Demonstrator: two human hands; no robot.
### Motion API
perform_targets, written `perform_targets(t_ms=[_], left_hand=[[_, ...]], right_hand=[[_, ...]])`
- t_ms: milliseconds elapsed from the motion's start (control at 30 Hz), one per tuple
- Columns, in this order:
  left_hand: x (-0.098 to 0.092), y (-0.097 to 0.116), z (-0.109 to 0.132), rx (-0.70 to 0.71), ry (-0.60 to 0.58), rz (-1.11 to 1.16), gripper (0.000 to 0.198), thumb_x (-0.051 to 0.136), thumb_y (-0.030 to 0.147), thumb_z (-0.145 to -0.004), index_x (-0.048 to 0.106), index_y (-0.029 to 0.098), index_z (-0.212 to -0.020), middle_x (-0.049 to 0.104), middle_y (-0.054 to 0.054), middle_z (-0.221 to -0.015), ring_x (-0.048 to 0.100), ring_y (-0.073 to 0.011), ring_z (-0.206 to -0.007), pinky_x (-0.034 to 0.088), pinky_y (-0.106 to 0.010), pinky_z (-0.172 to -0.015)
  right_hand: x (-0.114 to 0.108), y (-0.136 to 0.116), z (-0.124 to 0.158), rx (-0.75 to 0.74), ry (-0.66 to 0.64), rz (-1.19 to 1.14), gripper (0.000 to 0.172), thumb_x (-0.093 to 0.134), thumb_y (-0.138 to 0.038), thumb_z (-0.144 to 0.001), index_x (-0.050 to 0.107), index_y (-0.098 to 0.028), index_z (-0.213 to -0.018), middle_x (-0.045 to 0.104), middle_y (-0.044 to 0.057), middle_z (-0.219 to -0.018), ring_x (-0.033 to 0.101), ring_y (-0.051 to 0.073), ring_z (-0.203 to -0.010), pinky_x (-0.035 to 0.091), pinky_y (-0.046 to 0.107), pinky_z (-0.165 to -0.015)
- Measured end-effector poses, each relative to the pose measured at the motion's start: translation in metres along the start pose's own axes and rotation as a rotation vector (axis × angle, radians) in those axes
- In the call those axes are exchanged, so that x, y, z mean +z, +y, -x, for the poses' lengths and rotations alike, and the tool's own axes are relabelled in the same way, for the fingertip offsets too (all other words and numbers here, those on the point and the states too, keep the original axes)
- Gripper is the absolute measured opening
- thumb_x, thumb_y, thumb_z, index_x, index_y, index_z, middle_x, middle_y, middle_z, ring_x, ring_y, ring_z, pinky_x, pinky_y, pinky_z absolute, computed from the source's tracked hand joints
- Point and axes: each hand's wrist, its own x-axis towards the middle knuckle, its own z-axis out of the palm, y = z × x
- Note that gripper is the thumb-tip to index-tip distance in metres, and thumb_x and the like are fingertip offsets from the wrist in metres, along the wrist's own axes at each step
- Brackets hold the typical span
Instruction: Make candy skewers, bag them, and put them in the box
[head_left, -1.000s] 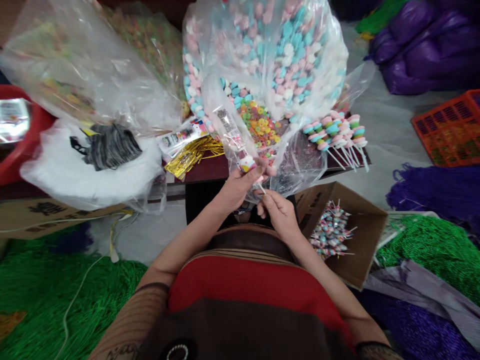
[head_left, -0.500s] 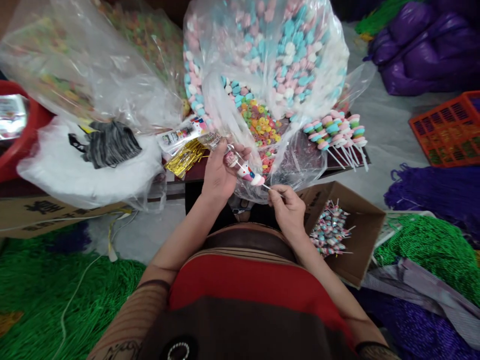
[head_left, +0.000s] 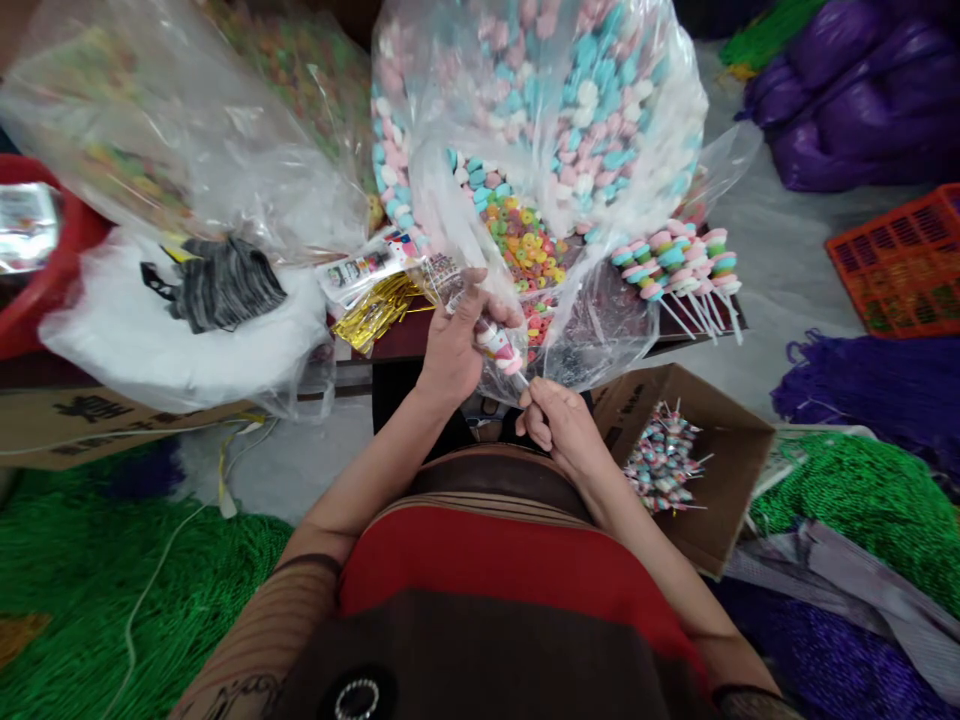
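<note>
My left hand is closed around a small clear printed wrapper with a candy skewer of pink, white and blue sweets inside it. My right hand pinches the white stick at the skewer's lower end, just below and right of the left hand. Behind my hands sits an open clear bag of coloured ring candies, and behind that a big bag of pink, blue and white candies. A row of finished skewers lies on the dark table to the right.
A cardboard box holding wrapped skewers stands at my right knee. Gold twist ties and a pack of printed wrappers lie left of my hands. Clear and white bags, a red tub, an orange crate, and green and purple bundles surround me.
My left hand turned the wrapper from upright to lying sideways and moved left. My right hand slid the skewer deeper into the wrapper and now sits closer to the left hand.
</note>
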Motion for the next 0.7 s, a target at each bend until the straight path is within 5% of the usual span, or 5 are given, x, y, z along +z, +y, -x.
perform_targets(t_ms=[100, 333, 533, 700], left_hand=[[0.001, -0.003, 0.001, -0.015, -0.009, 0.003, 0.022, 0.078, 0.043, -0.085, 0.068, 0.027, -0.096, 0.061, 0.006, -0.063, 0.071, -0.013, -0.068, 0.056, -0.024, -0.065], [0.002, -0.006, 0.0, -0.089, 0.049, -0.049, 0.019, 0.072, 0.043, -0.09, 0.068, 0.028, -0.101, 0.059, 0.006, -0.065, 0.07, -0.0126, -0.071, 0.055, -0.024, -0.067], [-0.001, -0.019, 0.018, -0.161, -0.077, 0.018, 0.031, 0.082, 0.042, -0.081, 0.067, 0.026, -0.102, 0.064, 0.004, -0.071, 0.074, -0.0174, -0.09, 0.057, -0.027, -0.078], [-0.011, 0.001, 0.01, -0.217, -0.129, 0.03, 0.045, 0.081, 0.053, -0.078, 0.066, 0.028, -0.113, 0.076, -0.004, -0.102, 0.071, -0.025, -0.114, 0.059, -0.034, -0.088]], right_hand=[[0.0, 0.0, -0.002, -0.002, -0.002, -0.004, 0.038, 0.065, -0.057, -0.09, 0.064, -0.02, -0.081, 0.039, -0.014, -0.037, 0.028, 0.005, -0.032, 0.048, 0.024, -0.052], [-0.004, -0.002, 0.001, -0.287, 0.285, 0.395, 0.03, 0.07, -0.052, -0.087, 0.067, -0.022, -0.089, 0.057, -0.007, -0.056, 0.048, 0.009, -0.046, 0.039, 0.024, -0.047], [0.0, 0.0, 0.001, -0.15, 0.138, 0.172, 0.039, 0.063, -0.061, -0.09, 0.062, -0.023, -0.085, 0.04, -0.013, -0.043, 0.036, 0.007, -0.035, 0.041, 0.024, -0.047], [-0.002, 0.0, -0.001, -0.129, 0.112, 0.06, 0.041, 0.068, -0.064, -0.086, 0.061, -0.023, -0.083, 0.036, -0.014, -0.043, 0.034, 0.007, -0.036, 0.046, 0.025, -0.051]])
